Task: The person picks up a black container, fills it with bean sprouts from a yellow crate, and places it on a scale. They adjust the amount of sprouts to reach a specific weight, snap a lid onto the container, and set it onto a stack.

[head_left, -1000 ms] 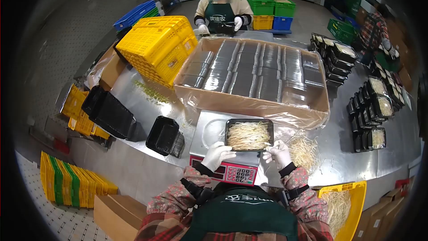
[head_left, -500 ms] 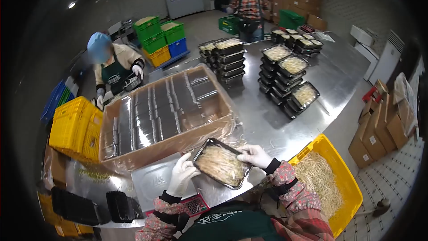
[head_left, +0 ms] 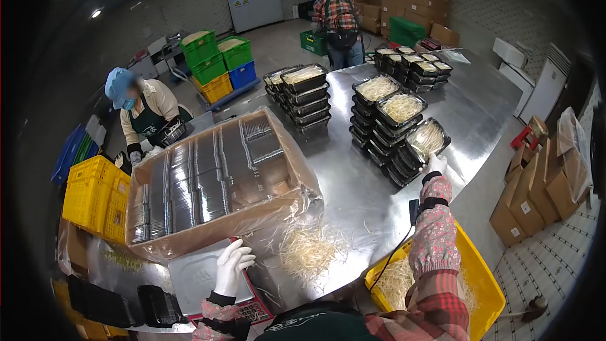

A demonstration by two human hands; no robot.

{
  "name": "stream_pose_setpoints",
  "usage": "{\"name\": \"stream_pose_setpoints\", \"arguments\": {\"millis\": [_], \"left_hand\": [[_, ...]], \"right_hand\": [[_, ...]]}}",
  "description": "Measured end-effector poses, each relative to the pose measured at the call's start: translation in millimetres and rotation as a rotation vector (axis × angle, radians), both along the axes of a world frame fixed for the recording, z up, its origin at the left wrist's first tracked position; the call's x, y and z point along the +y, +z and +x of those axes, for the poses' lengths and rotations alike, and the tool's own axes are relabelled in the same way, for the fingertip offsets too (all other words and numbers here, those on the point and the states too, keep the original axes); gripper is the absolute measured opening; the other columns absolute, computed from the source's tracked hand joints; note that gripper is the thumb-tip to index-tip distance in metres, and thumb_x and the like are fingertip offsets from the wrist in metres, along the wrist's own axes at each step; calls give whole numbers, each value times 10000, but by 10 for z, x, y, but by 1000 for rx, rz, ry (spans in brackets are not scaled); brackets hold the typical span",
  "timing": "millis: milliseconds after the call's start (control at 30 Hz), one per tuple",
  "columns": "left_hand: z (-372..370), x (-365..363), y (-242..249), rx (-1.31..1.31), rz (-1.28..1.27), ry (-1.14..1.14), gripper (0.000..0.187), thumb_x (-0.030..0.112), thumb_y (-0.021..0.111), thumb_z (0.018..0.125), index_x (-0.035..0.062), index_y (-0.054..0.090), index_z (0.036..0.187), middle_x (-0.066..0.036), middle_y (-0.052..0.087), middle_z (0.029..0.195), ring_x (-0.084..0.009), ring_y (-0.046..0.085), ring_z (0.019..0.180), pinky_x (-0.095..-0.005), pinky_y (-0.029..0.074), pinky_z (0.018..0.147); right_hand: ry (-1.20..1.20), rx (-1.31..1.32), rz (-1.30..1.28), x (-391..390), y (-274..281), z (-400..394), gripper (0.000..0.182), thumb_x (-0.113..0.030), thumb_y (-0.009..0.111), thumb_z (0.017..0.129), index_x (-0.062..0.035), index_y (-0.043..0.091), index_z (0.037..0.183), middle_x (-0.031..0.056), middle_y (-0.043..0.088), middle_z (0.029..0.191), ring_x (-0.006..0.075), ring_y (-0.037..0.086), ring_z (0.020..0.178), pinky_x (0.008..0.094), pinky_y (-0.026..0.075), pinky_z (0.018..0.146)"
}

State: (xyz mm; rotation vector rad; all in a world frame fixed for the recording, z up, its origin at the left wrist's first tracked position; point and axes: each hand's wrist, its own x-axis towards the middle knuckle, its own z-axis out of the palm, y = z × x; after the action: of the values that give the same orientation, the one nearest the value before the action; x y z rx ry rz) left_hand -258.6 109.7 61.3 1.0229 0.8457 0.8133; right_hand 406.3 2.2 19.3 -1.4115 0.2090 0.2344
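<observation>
My right hand (head_left: 435,165), in a white glove, reaches out to the right-hand stacks. Its fingers grip the near edge of a black tray of bean sprouts (head_left: 426,139), which rests slightly askew on top of the nearest stack. My left hand (head_left: 232,268), also gloved, hangs over the scale (head_left: 208,284) with fingers spread and nothing in them. A loose heap of bean sprouts (head_left: 309,252) lies on the steel table (head_left: 366,221) right of that hand.
A carton (head_left: 158,243) of nested black trays stands at left. A yellow crate (head_left: 486,278) of sprouts is under my right arm. More filled trays (head_left: 306,98) are stacked farther back. A co-worker (head_left: 148,110) stands beyond the carton; another person (head_left: 341,22) is at the back.
The filled tray held between both hands has gone to the nearest right-hand stack with my right hand. My left hand has let go and moved left, uncovering the sprout heap.
</observation>
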Motion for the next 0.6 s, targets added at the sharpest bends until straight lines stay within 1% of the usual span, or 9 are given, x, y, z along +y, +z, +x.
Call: {"name": "stream_pose_setpoints", "arguments": {"millis": [100, 167, 200, 300, 367, 433, 467, 500, 600], "left_hand": [[-132, -15, -104, 47, 32, 56, 411, 157, 522, 990, -39, 474, 1347, -172, 649, 1088, -266, 681, 909, -359, 568, 796], [-218, -21, -130, 30, 2, 98, 390, 143, 509, 991, -30, 486, 1339, -164, 655, 1079, -257, 684, 900, -345, 571, 777], [-279, -21, -159, 31, -4, 112, 383, 135, 504, 990, -28, 489, 1337, -161, 657, 1075, -253, 685, 900, -343, 572, 774], [-411, -46, -223, 61, -48, 200, 353, 103, 490, 983, -18, 509, 1314, -148, 667, 1050, -239, 686, 883, -331, 571, 751], [-505, -32, -276, 117, -54, 250, 345, 96, 491, 980, -16, 515, 1305, -147, 669, 1045, -239, 686, 875, -329, 570, 744], [-502, -13, -311, 99, -50, 239, 344, 100, 497, 980, -16, 515, 1303, -151, 670, 1047, -244, 687, 861, -332, 570, 742], [-446, -6, -291, 95, -51, 227, 344, 104, 498, 981, -16, 516, 1303, -153, 670, 1047, -245, 688, 859, -334, 570, 745], [-389, -2, -275, 90, -53, 216, 344, 108, 500, 983, -16, 517, 1303, -155, 670, 1048, -247, 688, 858, -337, 571, 749], [-240, 1, -229, 117, -18, 156, 342, 126, 508, 987, -17, 524, 1297, -161, 669, 1047, -249, 689, 864, -343, 572, 760]], "right_hand": [[-50, 56, 52, 195, 93, 81, 389, -187, 701, 866, -89, 418, 1114, 150, 596, 916, 247, 569, 509, 425, 490, 417], [48, 21, 112, 122, 81, 83, 352, -224, 715, 867, -74, 440, 1026, 128, 597, 850, 236, 564, 497, 416, 486, 409], [71, 37, 122, 75, 124, 27, 419, -289, 749, 852, -57, 477, 1072, 119, 605, 829, 214, 540, 463, 398, 469, 386], [-85, -290, -220, -91, 162, -19, 562, -416, 749, 846, -33, 552, 1208, 175, 639, 1034, 276, 636, 854, 432, 539, 782], [-97, -592, -451, -187, 139, 86, 583, -433, 687, 880, -55, 554, 1304, 176, 621, 1239, 304, 594, 1122, 379, 451, 995], [8, -1085, -772, -168, 480, -45, 537, -404, 602, 935, -78, 522, 1354, 204, 552, 1343, 347, 531, 1224, 424, 398, 1057], [52, -1246, -1010, -89, 545, -54, 528, -409, 519, 968, -119, 483, 1407, 194, 478, 1429, 365, 423, 1336, 458, 332, 1108], [208, -1191, -1190, 2, 489, 13, 569, -463, 474, 971, -157, 439, 1449, 156, 435, 1482, 356, 374, 1382, 479, 314, 1121], [436, -1032, -1232, 58, 373, 65, 508, -441, 446, 977, -176, 509, 1406, 129, 458, 1474, 339, 401, 1372, 459, 337, 1117]]}}
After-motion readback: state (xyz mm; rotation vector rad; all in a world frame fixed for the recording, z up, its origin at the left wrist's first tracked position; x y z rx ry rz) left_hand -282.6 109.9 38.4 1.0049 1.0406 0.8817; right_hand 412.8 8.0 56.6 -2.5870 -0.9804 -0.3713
